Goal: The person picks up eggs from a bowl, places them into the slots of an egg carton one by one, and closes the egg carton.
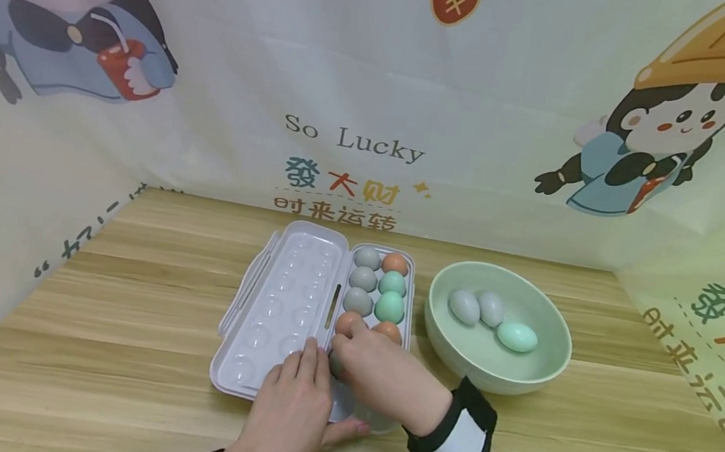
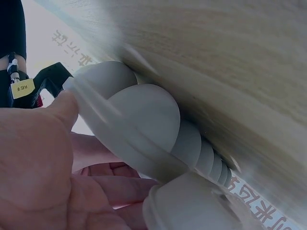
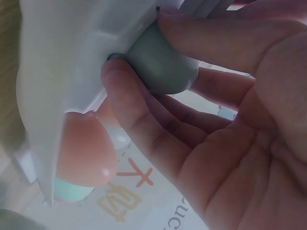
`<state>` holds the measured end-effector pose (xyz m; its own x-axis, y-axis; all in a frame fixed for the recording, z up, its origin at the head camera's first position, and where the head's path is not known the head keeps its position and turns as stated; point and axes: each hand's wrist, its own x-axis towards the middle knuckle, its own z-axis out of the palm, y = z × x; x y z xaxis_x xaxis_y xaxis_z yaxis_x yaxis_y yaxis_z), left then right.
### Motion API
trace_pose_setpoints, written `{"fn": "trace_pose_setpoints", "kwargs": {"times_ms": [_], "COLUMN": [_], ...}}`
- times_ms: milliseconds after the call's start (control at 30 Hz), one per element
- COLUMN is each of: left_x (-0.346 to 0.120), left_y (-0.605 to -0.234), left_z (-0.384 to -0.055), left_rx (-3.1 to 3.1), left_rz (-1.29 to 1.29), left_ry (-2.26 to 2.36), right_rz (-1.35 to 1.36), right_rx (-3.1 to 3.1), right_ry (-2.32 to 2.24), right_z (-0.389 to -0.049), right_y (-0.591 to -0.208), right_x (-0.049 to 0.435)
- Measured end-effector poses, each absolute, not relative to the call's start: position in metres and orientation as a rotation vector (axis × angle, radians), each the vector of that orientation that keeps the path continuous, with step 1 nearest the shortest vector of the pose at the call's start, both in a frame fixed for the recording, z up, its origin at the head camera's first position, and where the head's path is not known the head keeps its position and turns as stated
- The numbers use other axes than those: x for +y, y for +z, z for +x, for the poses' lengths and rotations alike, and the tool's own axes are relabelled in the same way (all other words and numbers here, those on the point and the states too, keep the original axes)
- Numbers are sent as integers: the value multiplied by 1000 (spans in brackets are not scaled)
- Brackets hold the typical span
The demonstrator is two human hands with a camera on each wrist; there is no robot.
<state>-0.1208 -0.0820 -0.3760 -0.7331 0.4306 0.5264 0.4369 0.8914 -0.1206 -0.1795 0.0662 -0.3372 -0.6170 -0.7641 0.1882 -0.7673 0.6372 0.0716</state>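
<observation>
An egg box (image 1: 281, 247) lies unfolded on the table, its lid to the left and its tray to the right. Brown, grey and mint eggs (image 1: 389, 307) fill the tray's far rows. Over the near part of the tray, my right hand (image 1: 389, 380) pinches a grey egg (image 3: 160, 64) between thumb and fingers, seated at a hollow; the hand mostly hides it from above. My left hand (image 1: 293, 410) rests on the box beside the hinge, fingers straight, with its thumb (image 2: 64, 108) touching the tray's near rim.
To the right of the box stands a light green bowl (image 1: 492, 378) holding two grey eggs (image 1: 464, 307) and one mint egg (image 1: 517, 337). Printed cloth walls (image 1: 352, 70) enclose the wooden table (image 1: 91, 345) at the back and both sides.
</observation>
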Motion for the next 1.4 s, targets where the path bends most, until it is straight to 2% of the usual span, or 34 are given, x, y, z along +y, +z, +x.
{"fn": "trace_pose_setpoints", "kwargs": {"times_ms": [1400], "left_x": [-82], "left_y": [-376], "left_z": [-120], "left_rx": [-2544], "left_rz": [-626], "left_ry": [-13], "right_rz": [1289], "right_rx": [-2643], "right_ry": [33], "right_z": [-179], "right_y": [-323], "right_x": [74]}}
